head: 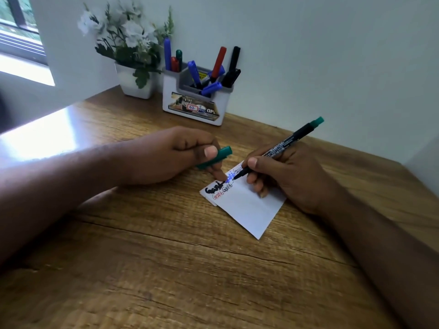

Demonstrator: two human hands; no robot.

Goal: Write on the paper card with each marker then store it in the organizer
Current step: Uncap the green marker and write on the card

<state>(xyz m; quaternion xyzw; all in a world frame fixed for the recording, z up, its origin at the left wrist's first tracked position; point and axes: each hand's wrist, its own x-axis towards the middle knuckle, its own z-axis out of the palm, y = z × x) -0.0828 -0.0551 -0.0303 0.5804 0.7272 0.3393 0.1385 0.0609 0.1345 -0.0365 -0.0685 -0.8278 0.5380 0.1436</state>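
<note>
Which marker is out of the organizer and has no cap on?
The green-ended marker in the right hand, tip on the paper card. Its cap is in the left hand; the others stand in the organizer.

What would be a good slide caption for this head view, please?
Right hand writes on the paper card with a green marker; left hand holds its cap.

Home or office desk corner: wood-grain tabletop [166, 269] against plain pale wall; far side, white plastic marker organizer [195, 100], potted white artificial flowers [128, 36]; window [19, 32] far left.
</note>
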